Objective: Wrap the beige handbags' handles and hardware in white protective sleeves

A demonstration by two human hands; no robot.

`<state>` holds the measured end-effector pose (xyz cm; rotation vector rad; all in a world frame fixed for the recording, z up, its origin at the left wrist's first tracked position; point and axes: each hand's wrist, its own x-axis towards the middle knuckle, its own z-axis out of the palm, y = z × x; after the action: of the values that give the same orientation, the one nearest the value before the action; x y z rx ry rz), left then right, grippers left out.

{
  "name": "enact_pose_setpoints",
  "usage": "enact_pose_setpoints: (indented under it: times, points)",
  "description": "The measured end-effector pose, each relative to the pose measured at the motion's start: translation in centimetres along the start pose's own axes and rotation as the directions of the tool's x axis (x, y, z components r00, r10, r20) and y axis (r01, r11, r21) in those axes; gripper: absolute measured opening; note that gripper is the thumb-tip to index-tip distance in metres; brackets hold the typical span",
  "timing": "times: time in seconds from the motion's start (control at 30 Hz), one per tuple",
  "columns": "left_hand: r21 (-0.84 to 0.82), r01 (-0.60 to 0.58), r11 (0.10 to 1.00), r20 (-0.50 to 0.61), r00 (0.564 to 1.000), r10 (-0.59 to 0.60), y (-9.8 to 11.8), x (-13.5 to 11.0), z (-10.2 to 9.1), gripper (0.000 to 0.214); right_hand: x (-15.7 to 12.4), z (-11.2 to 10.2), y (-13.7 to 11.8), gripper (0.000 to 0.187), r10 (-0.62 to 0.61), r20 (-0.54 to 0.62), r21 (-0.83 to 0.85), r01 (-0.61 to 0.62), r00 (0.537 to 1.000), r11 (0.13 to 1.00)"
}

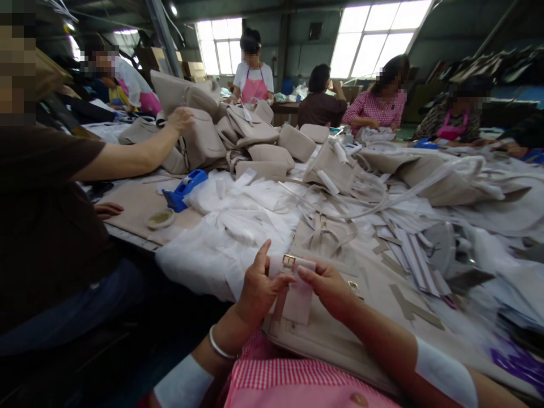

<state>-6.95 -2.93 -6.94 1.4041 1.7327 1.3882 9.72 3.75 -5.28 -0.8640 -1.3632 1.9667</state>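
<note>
In the head view, my left hand (261, 286) and my right hand (329, 288) meet over a beige bag (314, 334) lying at the table's near edge. Between them is a small gold buckle (288, 261) on a beige strap (278, 306). A thin white sheet (297, 306) lies behind and below the buckle. My right hand pinches the sheet's upper right part between thumb and fingers. My left thumb presses just under the buckle, its index finger pointing up and the other fingers mostly hidden behind the strap. A second gold buckle (353, 288) shows beside my right wrist.
Beige bags (255, 127) are heaped at the back, with white wrapping (229, 226) before them. A blue tape dispenser (183, 190) and a round dish (160, 219) stand left. A co-worker's arm (127, 156) reaches in there. Strips (419, 260) and clear plastic lie right.
</note>
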Motion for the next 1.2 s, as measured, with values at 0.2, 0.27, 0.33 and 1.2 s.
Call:
enact_pose_setpoints:
  times: [0.2, 0.27, 0.33, 1.2]
  points:
    - [0.213, -0.414, 0.885, 0.112, 0.910, 0.399, 0.2, 1.7, -0.6, 0.098, 1.5, -0.5, -2.1, 0.038, 0.034, 0.027, -0.255, -0.026, 0.999, 0.967]
    - [0.221, -0.536, 0.815, 0.157, 0.844, 0.513, 0.6, 2.4, -0.9, 0.100, 1.8, -0.6, -2.5, 0.039, 0.013, 0.031, -0.279, -0.004, 0.999, 0.960]
    - [0.223, -0.610, 0.760, 0.183, 0.792, 0.582, 0.9, 3.0, -1.0, 0.104, 1.9, -0.7, -2.7, 0.040, -0.016, 0.006, -0.313, 0.017, 1.000, 0.950]
    - [-0.288, 0.269, 0.919, 0.597, 0.801, -0.047, 2.0, 2.6, 0.4, 0.055, 1.8, -1.1, -1.1, 0.033, -0.320, -0.107, -0.453, 0.241, 0.941, 0.858]
